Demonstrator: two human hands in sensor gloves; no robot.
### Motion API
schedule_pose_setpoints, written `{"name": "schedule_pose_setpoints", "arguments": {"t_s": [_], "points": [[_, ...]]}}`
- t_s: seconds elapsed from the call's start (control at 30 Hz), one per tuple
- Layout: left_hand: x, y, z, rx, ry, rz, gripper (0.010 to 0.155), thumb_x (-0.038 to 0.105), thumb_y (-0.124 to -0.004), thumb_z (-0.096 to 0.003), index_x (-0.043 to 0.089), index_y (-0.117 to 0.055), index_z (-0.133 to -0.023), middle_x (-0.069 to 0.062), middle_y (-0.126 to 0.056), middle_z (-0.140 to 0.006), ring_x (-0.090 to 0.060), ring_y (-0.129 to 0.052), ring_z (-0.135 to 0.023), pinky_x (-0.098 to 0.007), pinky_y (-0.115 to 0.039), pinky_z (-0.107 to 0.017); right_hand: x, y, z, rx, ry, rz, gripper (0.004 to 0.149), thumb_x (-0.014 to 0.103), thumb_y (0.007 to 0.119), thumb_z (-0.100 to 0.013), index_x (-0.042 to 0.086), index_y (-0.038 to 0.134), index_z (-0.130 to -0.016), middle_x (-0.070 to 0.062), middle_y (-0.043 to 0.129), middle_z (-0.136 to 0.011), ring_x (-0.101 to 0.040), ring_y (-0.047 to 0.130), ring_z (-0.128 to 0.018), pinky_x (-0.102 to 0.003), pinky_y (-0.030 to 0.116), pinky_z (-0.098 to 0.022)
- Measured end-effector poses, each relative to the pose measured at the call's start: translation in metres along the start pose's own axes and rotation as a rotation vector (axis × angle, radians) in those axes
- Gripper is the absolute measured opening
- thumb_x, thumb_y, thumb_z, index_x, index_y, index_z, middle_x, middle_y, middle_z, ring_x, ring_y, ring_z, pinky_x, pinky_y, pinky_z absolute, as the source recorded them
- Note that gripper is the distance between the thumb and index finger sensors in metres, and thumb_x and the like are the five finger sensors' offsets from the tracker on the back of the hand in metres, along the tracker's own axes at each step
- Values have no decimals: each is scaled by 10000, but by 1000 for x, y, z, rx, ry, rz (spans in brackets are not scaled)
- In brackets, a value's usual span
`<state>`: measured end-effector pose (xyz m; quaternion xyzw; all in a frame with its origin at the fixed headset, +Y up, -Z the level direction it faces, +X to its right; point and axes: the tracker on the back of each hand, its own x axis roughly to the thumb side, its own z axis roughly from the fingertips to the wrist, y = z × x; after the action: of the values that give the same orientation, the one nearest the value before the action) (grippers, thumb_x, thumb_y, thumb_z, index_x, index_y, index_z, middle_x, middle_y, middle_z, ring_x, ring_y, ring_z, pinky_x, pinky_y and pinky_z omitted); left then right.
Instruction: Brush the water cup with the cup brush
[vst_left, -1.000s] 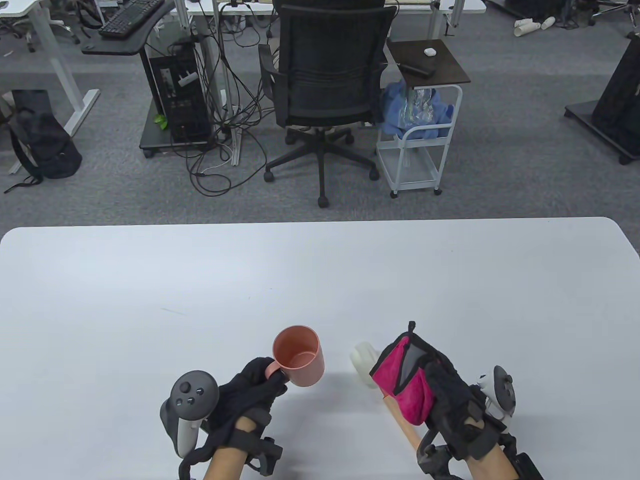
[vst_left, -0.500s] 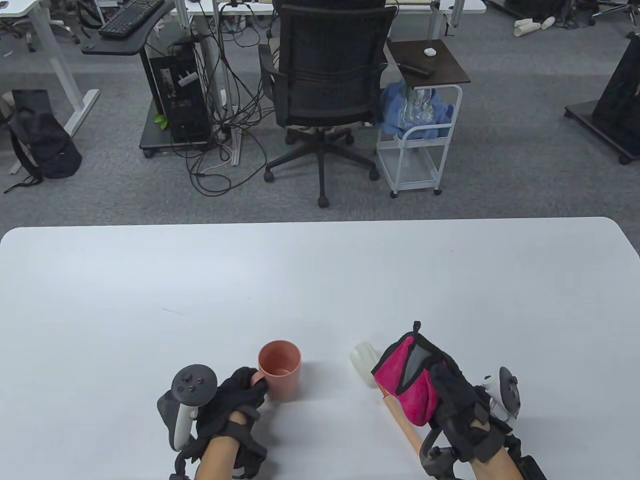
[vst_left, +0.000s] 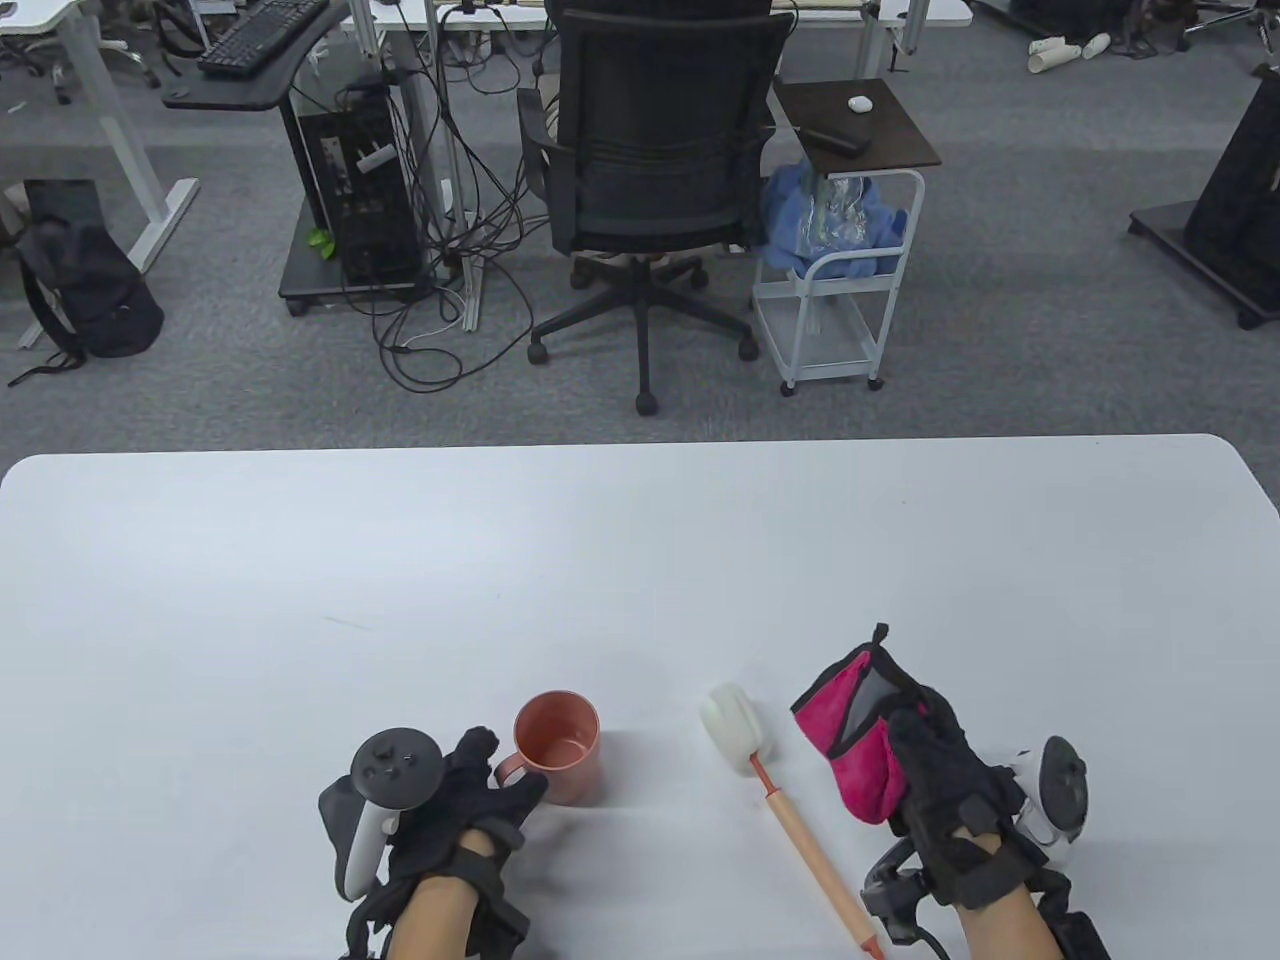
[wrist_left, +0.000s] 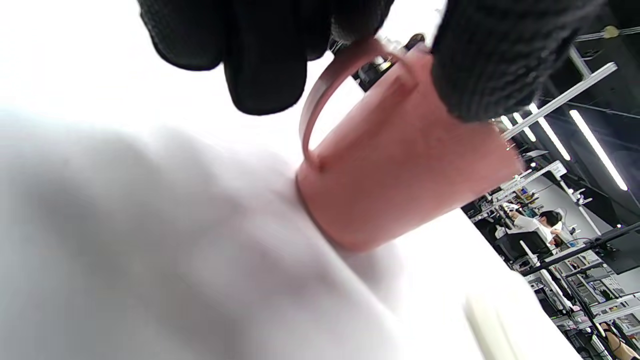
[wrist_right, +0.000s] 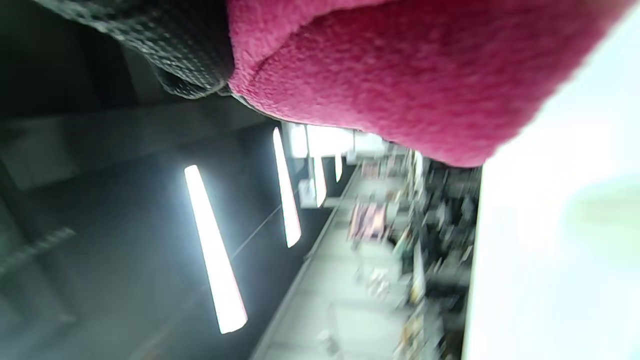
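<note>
The pink cup (vst_left: 558, 745) stands upright on the white table (vst_left: 640, 560), near the front. My left hand (vst_left: 490, 775) is beside its handle. The fingers are spread, one above the handle and the thumb by the cup's base. In the left wrist view the thumb (wrist_left: 480, 60) lies against the cup (wrist_left: 400, 180) and the fingers (wrist_left: 265, 55) hang beside the handle. The cup brush (vst_left: 790, 810) lies flat to the cup's right, white sponge head away from me, wooden handle toward me. My right hand (vst_left: 905, 745) holds a pink cloth (vst_left: 850, 740) just right of the brush, apart from it. The cloth fills the top of the right wrist view (wrist_right: 400, 75).
The table's front edge is just below both hands. Beyond the far edge stand an office chair (vst_left: 660, 170) and a small white cart (vst_left: 840, 260) on the floor.
The cup came down, moved left and now stands on the table. My left fingers have loosened off the handle. My right hand moved right with the cloth, uncovering the brush.
</note>
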<state>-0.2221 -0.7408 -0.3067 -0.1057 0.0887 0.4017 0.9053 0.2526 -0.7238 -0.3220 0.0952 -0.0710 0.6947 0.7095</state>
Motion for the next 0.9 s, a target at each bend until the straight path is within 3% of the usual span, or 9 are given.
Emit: {"name": "schedule_pose_setpoints", "arguments": {"t_s": [0.13, 0.27, 0.47, 0.63, 0.9], "points": [[20, 15, 22, 155, -119, -98, 830, 548, -803, -413, 178, -409, -1042, -163, -466, -1020, -411, -752, -827, -575, -627, -638, 9, -24, -5, -125, -68, 491, 502, 405, 719, -547, 183, 571, -972, -259, 554, -1052, -493, 671, -939, -606, 589, -671], [35, 18, 33, 246, -234, -113, 727, 546, -752, -440, 192, -500, -1024, -144, -559, -993, -385, -808, -787, -549, -676, -617, -1, -26, -12, -136, -4, 627, 503, 353, 731, -567, 151, 549, -989, -287, 482, -1073, -533, 576, -967, -640, 495, -699], [45, 12, 32, 155, -338, -98, 563, 524, -734, -454, 187, -791, -901, -134, -840, -831, -344, -997, -581, -515, -816, -500, -16, -13, -19, -95, 108, 887, 509, 332, 724, -576, 151, 514, -1003, -257, 359, -1117, -518, 421, -1028, -636, 374, -746], [53, 2, 33, 59, -390, -120, 549, 520, -728, -459, 187, -815, -886, -130, -864, -812, -337, -1015, -553, -505, -832, -482, -35, -3, -23, 29, 265, 1080, 509, 330, 724, -577, 170, 511, -1011, -203, 307, -1145, -470, 347, -1064, -615, 307, -771], [55, -4, 32, 25, -391, -152, 549, 514, -731, -462, 182, -814, -892, -136, -859, -820, -342, -1013, -559, -506, -830, -485, -58, 6, -23, 187, 409, 1167, 561, 364, 752, -543, 214, 505, -1024, -133, 247, -1160, -416, 216, -1088, -613, 224, -776]]}}
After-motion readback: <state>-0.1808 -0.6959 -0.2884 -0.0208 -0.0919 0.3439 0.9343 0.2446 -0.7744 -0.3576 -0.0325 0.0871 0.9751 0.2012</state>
